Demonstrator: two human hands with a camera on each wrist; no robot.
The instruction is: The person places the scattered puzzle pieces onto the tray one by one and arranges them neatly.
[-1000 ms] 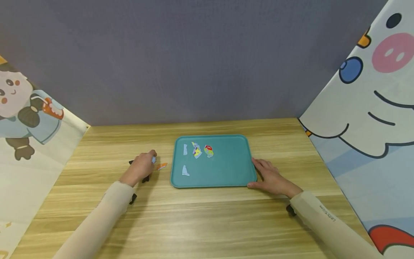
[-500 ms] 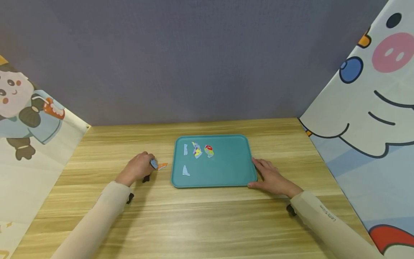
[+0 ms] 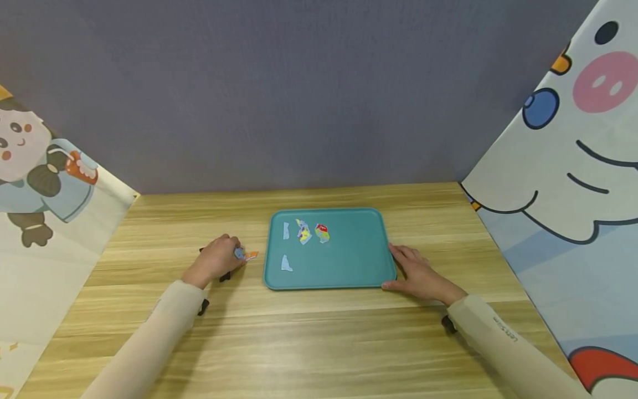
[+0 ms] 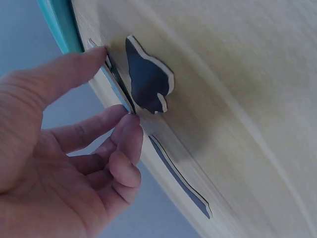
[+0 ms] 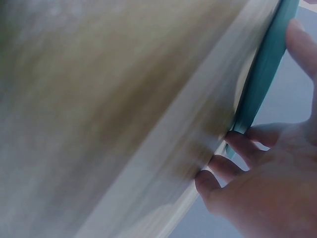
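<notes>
Four pieces (image 3: pixel 304 233) lie on the tray (image 3: pixel 349 263); left hand (image 3: pixel 216 257) pinches a blue piece (image 3: pixel 239 253); orange piece (image 3: pixel 251 255), dark pieces (image 4: pixel 148 79) remain off; right hand (image 3: pixel 417 275) relaxed.

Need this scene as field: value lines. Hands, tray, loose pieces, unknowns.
left hand: pinches blue piece, left of tray
right hand: touches tray's right end
tray: teal, flat on table
on tray: two pale pieces, yellow-patterned piece, red-topped piece
loose on table: orange piece between blue piece and tray; two dark pieces near left hand
unclear: whether blue and orange pieces touch
</notes>
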